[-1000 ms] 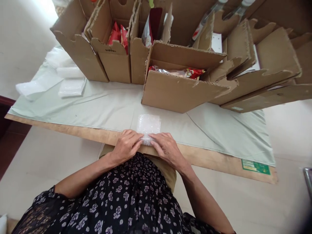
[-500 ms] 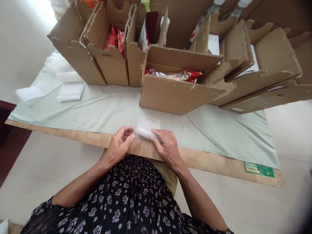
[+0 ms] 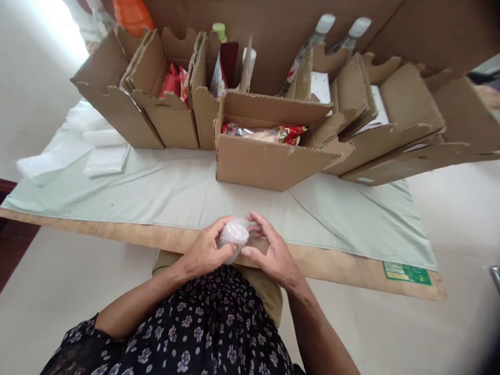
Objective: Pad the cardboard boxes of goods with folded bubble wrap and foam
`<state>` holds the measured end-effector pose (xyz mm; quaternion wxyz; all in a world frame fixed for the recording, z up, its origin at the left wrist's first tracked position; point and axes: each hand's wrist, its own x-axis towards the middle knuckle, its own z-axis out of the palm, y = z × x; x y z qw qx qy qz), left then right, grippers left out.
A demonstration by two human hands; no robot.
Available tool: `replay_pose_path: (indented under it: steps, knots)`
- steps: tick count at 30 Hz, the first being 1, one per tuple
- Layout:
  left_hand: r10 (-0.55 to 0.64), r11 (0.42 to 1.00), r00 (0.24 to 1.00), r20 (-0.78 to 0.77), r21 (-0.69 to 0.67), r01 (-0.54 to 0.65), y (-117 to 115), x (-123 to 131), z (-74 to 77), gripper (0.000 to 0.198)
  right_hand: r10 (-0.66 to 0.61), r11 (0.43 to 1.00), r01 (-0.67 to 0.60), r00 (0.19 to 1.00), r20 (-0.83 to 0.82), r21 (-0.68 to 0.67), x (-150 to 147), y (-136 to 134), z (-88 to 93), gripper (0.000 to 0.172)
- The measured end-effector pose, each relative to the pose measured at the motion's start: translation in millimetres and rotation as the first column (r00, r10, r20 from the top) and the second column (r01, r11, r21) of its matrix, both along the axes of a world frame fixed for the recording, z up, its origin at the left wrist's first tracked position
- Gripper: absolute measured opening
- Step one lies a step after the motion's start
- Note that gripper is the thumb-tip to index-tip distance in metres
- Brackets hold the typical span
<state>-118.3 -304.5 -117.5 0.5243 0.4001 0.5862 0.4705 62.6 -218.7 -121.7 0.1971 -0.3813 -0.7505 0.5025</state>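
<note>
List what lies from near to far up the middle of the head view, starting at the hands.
Left hand and right hand closed around a bubble-wrap bundle → bare wooden table edge → pale green cloth → open cardboard box holding red snack packets → two capped bottles.

Both bare forearms reach forward from the bottom of the view and converge at the middle, wrists angled inward. The left hand is cupped, palm turned toward the right, with its fingers curled round and the thumb pointing forward. The right hand faces it, back of the hand upward, its fingers bent and arched over toward the left hand's fingertips. The two hands appear to touch at the fingertips, though the contact itself is partly hidden. Both elbows stay low and bent.
</note>
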Motion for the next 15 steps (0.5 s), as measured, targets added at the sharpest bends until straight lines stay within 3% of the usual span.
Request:
replay_pose_path:
  steps: [2,4,7,11,13,15]
  knots:
    - [-0.104,0.994,0.988,-0.117,0.013,0.106,2,5,1.8,0.072,0.075,0.991,-0.077,0.997,-0.019,-0.105,5,6,6.7,0.077]
    - [-0.177,0.983,0.964,-0.2,0.003,0.182,5,11,-0.8,0.083,0.107,0.986,-0.107,0.994,-0.007,-0.128,8,10,12.6,0.056]
    - [-0.234,0.972,0.946,-0.226,-0.021,0.235,9,18,-8.4,0.088,0.154,0.982,-0.153,0.988,0.006,-0.11,10,14,20.5,0.024]
    - [-0.316,0.944,0.931,-0.18,0.035,0.327,13,15,-4.3,0.085,0.201,0.98,-0.201,0.976,0.083,-0.009,25,25,39.5,0.01]
    - [-0.29,0.923,0.911,-0.293,0.167,0.348,20,4,10.6,0.077,0.184,0.978,-0.191,0.979,0.088,0.078,41,38,56.7,0.011]
    - [-0.098,0.876,0.858,-0.504,0.365,0.315,34,-12,31.7,0.069,0.106,0.972,-0.109,0.994,0.024,0.21,57,56,78.2,0.018]
